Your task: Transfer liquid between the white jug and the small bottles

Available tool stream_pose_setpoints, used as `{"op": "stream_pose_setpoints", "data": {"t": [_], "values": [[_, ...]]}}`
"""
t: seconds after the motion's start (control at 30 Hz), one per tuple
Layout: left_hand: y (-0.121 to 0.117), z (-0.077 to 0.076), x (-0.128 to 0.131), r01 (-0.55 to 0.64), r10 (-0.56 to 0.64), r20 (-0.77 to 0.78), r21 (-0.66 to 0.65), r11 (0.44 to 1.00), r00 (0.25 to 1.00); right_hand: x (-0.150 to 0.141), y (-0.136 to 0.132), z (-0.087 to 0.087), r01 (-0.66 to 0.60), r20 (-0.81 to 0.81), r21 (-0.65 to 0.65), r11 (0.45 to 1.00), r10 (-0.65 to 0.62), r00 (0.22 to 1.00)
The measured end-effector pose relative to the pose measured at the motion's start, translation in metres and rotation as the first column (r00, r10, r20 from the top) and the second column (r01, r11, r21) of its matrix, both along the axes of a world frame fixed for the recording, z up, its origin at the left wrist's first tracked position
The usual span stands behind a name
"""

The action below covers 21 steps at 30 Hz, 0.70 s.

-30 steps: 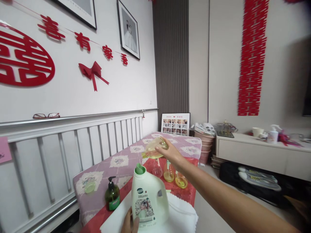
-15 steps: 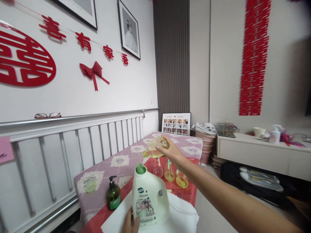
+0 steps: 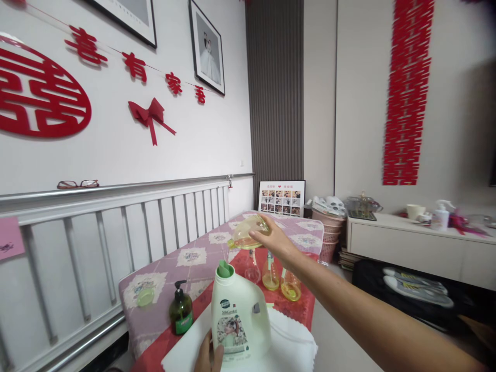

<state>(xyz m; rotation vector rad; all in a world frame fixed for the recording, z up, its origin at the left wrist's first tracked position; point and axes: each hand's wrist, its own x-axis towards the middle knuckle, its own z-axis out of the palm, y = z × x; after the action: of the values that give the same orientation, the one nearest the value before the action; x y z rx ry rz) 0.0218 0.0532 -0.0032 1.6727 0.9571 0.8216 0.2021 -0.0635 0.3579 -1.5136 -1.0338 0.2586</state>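
Note:
My right hand (image 3: 267, 235) grips a see-through yellow flask (image 3: 248, 232) by its wide base. The flask is tipped on its side, neck to the left, with a little liquid along its lower side. Below it stands a pale green detergent jug (image 3: 238, 320) with an uncapped mouth and a green spout (image 3: 225, 268) inside. My left hand (image 3: 209, 354) holds the jug low on its left side, thumb on the front. Behind the jug stand a clear flask (image 3: 252, 271) and two yellowish flasks (image 3: 270, 279) (image 3: 290, 289) holding some liquid.
A dark green pump bottle (image 3: 181, 310) stands left of the jug, near a pale green cap (image 3: 145, 296). White cloth (image 3: 290, 341) lies under the jug on a red cover (image 3: 306, 305). A radiator (image 3: 155, 235) runs along the left; a low cabinet (image 3: 403, 243) stands at right.
The view has shifted very slightly. Both hands, the tipped flask and the jug keep practically the same positions.

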Motion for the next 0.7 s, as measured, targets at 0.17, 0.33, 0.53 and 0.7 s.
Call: {"op": "stream_pose_setpoints", "data": {"t": [0.17, 0.33, 0.53, 0.7], "values": [[0.0000, 0.0013, -0.0011, -0.005, 0.005, -0.001, 0.008, 1.000, 1.000, 0.0018, 0.0024, -0.0016, -0.020, 0.015, 0.036, 0.999, 0.020, 1.000], [0.0000, -0.0005, 0.0002, -0.006, 0.006, -0.008, 0.014, 1.000, 1.000, 0.0022, 0.0032, -0.0013, -0.005, 0.032, 0.045, 0.999, 0.004, 0.999], [-0.0010, 0.0006, 0.0006, 0.002, -0.002, 0.004, 0.014, 1.000, 1.000, -0.0001, 0.0013, 0.0018, -0.022, 0.032, 0.023, 0.999, 0.021, 0.999], [-0.0022, 0.0055, -0.0014, -0.002, 0.002, 0.010, 0.008, 1.000, 1.000, -0.0010, 0.0010, 0.0030, -0.029, 0.030, 0.012, 0.999, 0.029, 0.999]]}}
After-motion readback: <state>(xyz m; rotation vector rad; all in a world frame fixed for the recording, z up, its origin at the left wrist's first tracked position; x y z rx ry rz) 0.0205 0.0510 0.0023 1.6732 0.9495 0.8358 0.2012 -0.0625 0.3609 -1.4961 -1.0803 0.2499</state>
